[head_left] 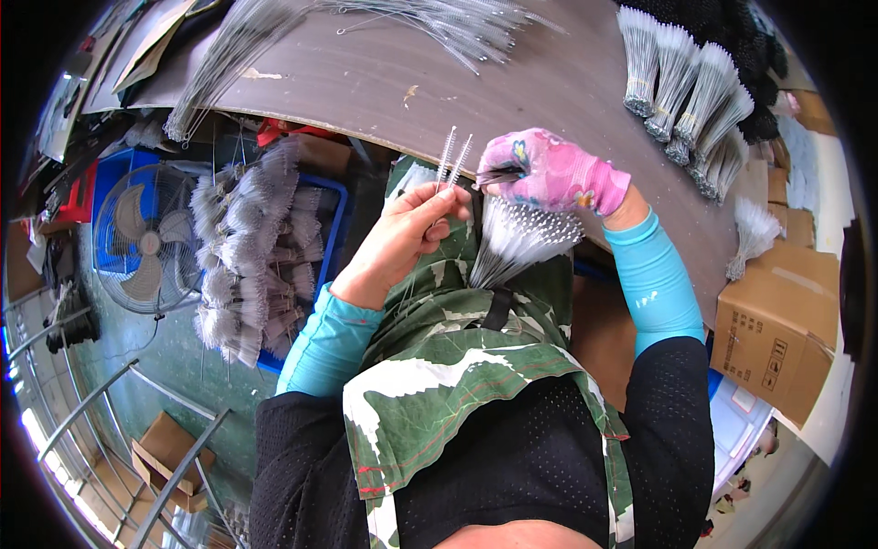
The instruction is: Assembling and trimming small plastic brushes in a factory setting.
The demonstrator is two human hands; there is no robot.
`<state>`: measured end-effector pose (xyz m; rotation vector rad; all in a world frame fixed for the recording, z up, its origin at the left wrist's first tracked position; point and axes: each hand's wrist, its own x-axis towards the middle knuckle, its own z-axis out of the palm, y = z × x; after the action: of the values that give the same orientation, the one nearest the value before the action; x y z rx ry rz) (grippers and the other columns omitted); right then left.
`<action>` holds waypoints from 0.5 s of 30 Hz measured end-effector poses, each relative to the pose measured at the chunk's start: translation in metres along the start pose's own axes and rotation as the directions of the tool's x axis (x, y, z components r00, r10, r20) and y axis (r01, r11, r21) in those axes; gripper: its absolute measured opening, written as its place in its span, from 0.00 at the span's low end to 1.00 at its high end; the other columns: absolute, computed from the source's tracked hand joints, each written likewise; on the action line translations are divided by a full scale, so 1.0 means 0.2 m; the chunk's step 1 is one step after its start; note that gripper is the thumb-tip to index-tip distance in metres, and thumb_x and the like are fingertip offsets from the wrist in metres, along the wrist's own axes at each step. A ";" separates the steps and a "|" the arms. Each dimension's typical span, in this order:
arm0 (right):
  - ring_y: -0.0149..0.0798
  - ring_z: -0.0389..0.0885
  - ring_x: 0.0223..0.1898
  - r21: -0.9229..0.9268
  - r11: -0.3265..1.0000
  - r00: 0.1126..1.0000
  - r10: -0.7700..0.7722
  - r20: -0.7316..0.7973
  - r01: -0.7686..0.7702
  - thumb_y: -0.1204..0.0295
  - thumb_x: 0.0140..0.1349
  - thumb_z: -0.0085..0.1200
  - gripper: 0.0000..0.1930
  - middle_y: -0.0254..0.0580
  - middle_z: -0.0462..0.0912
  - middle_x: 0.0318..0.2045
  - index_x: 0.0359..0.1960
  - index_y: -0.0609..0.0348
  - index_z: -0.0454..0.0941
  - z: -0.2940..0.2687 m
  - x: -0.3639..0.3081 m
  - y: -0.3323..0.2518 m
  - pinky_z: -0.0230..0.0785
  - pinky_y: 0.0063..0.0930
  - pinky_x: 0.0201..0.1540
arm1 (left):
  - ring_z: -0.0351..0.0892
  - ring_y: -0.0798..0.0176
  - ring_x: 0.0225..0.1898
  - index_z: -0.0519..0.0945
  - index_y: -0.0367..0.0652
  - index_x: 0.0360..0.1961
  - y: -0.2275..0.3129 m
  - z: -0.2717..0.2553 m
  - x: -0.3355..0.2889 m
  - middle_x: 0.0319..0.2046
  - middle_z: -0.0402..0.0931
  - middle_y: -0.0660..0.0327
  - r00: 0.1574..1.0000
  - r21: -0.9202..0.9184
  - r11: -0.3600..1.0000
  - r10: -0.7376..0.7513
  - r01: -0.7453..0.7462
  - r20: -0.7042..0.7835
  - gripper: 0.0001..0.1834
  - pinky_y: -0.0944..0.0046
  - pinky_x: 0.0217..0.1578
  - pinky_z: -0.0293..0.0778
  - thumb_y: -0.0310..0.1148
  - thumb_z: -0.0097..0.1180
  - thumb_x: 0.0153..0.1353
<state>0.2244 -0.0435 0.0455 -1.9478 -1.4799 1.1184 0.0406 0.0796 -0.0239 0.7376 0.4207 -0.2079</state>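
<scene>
My left hand [422, 220] is bare and pinches two thin wire tube brushes [450, 163] between thumb and fingers, their bristled ends pointing up. Close to its right, my right hand [540, 169], in a pink flowered glove, is closed in a fist. Something dark and thin [498, 174] shows at the glove's thumb side; its kind is hard to make out. Just below that fist, a fanned bundle of white-tipped tube brushes [526, 240] rests at my lap, on the camouflage apron [430, 389]. Its upper edge is partly hidden by the glove.
Loose tube brushes [430, 27] lie along the far side of the brown table [540, 101]. Tied bundles [695, 87] stand at the right, near a cardboard box [777, 329]. To the left are a fan [146, 238], a blue crate [334, 238] with stacked brush bundles and a metal rack [174, 467].
</scene>
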 end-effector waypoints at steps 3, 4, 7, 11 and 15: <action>0.46 0.80 0.36 -0.135 0.987 0.982 -0.103 -0.159 0.082 0.75 0.52 0.56 0.10 0.49 0.80 0.33 0.37 0.63 0.75 0.09 -0.01 0.05 0.71 0.33 0.39 | 0.57 0.83 0.22 0.77 0.46 0.42 -0.04 0.04 0.01 0.27 0.70 0.74 0.998 0.004 1.000 -0.007 0.008 -0.066 0.10 0.82 0.19 0.50 0.38 0.55 0.63; 0.51 0.78 0.37 -0.165 0.980 0.974 -0.140 -0.176 0.111 0.75 0.53 0.55 0.11 0.51 0.79 0.35 0.39 0.62 0.74 0.10 -0.01 0.06 0.72 0.35 0.40 | 0.57 0.83 0.22 0.77 0.46 0.42 -0.07 0.03 0.01 0.27 0.69 0.74 0.998 -0.005 1.000 0.011 -0.011 -0.065 0.11 0.82 0.19 0.51 0.37 0.57 0.61; 0.48 0.79 0.37 -0.107 0.985 0.931 -0.163 -0.326 0.135 0.73 0.55 0.55 0.10 0.50 0.79 0.34 0.39 0.61 0.74 0.15 -0.01 0.08 0.72 0.35 0.40 | 0.57 0.83 0.22 0.77 0.47 0.42 -0.11 0.03 0.03 0.27 0.68 0.76 0.996 0.002 1.000 0.023 -0.023 -0.085 0.12 0.81 0.20 0.51 0.37 0.60 0.59; 0.30 0.76 0.34 0.040 0.965 0.694 -0.158 -0.702 0.260 0.74 0.62 0.49 0.05 0.37 0.77 0.31 0.36 0.61 0.74 0.09 -0.02 0.12 0.71 0.23 0.37 | 0.56 0.83 0.21 0.75 0.43 0.45 -0.07 0.07 0.05 0.24 0.66 0.76 0.993 0.030 0.999 0.025 -0.022 -0.111 0.11 0.81 0.18 0.49 0.33 0.54 0.63; 0.24 0.72 0.27 0.388 0.671 0.368 0.181 -0.912 0.632 0.69 0.62 0.51 0.10 0.36 0.75 0.29 0.40 0.63 0.74 -0.23 -0.10 0.01 0.67 0.14 0.31 | 0.58 0.82 0.23 0.75 0.40 0.46 0.04 0.02 0.02 0.35 0.76 0.66 0.981 0.052 0.988 0.152 -0.147 -0.119 0.14 0.82 0.18 0.51 0.38 0.46 0.67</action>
<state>0.2609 -0.0581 0.0765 -1.2376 -0.4956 0.1813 0.0482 0.0819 -0.0176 0.8234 0.4767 -0.0304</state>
